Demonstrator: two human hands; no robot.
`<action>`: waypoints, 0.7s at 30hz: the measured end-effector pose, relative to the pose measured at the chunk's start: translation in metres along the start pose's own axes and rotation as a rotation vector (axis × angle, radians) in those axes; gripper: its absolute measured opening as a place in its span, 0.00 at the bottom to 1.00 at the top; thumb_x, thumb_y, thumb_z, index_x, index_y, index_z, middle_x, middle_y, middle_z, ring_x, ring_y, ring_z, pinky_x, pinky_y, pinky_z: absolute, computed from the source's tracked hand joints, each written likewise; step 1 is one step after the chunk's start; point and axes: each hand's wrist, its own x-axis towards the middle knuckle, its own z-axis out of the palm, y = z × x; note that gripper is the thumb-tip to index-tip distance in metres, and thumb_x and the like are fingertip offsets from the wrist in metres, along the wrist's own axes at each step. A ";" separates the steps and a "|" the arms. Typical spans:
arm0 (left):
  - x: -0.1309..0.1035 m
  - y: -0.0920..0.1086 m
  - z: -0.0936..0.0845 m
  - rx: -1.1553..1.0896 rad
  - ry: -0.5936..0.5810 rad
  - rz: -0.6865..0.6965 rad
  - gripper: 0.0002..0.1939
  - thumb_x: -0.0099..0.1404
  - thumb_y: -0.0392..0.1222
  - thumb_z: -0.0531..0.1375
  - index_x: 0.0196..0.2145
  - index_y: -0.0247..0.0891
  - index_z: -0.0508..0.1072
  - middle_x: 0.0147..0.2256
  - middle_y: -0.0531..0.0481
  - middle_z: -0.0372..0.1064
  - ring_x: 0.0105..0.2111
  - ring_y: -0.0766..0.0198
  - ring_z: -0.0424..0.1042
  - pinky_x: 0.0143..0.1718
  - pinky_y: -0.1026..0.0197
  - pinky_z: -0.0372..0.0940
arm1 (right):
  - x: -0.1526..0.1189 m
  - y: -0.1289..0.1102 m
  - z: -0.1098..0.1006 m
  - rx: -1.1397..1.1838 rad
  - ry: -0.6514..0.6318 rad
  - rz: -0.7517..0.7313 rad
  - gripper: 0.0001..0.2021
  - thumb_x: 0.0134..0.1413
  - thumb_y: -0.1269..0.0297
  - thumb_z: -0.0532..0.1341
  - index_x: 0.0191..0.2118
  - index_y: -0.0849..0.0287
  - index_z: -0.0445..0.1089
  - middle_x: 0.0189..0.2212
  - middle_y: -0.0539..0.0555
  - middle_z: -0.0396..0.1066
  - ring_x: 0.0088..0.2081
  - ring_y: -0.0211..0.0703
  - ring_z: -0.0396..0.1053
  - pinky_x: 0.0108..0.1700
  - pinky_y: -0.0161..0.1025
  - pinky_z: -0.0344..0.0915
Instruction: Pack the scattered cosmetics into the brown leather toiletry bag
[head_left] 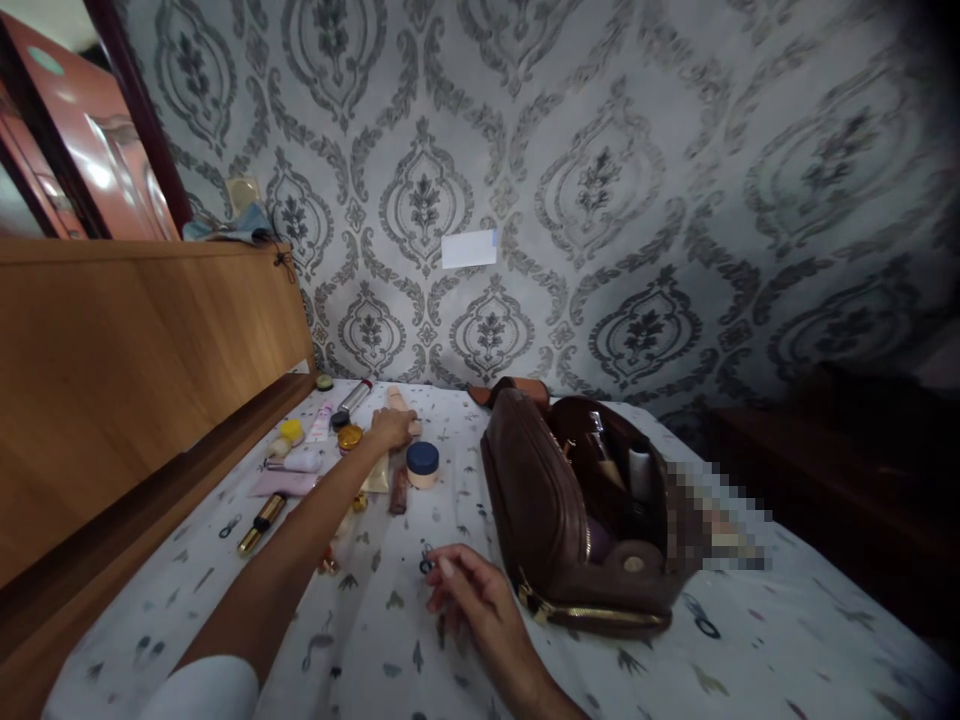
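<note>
Stretched far forward, my left hand (394, 428) has its fingers round or against a pale peach tube (397, 400); its grip is too small to make out. My right hand (469, 595) hovers over the patterned white sheet (390, 640), fingers loosely apart and holding nothing. Just right of it stands a brown bag (532, 490), unzipped, with bottles and a white-capped tube (639, 472) inside. A jar with a dark blue lid (422, 458) and a brownish-pink tube (398, 492) lie between my left hand and the bag.
At the left are a black and gold tube (262, 523), a pink tube (285, 484), a yellow-lidded jar (291, 432) and an amber jar (349, 437). A brown case (525, 390) lies behind the bag. A wooden board (150, 370) borders the left side; a patterned wall is behind.
</note>
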 end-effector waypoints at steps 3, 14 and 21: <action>-0.003 -0.004 -0.003 -0.025 -0.027 0.020 0.20 0.68 0.47 0.59 0.55 0.37 0.68 0.54 0.42 0.67 0.51 0.53 0.69 0.52 0.43 0.65 | 0.000 -0.001 0.000 0.002 0.000 0.011 0.31 0.45 0.34 0.64 0.37 0.62 0.73 0.29 0.54 0.72 0.25 0.37 0.69 0.22 0.30 0.58; -0.048 -0.007 -0.030 -0.188 0.060 0.338 0.23 0.72 0.56 0.46 0.57 0.43 0.67 0.47 0.46 0.73 0.48 0.56 0.71 0.46 0.60 0.63 | -0.001 -0.003 0.002 -0.023 -0.013 -0.016 0.29 0.47 0.35 0.63 0.36 0.62 0.73 0.29 0.54 0.72 0.25 0.37 0.68 0.22 0.31 0.58; -0.074 0.007 -0.013 -0.152 0.004 0.396 0.29 0.63 0.56 0.58 0.57 0.40 0.64 0.49 0.40 0.69 0.47 0.48 0.72 0.43 0.55 0.65 | -0.001 -0.004 0.002 -0.045 -0.011 -0.015 0.29 0.47 0.36 0.64 0.37 0.62 0.74 0.28 0.54 0.72 0.26 0.38 0.67 0.23 0.32 0.58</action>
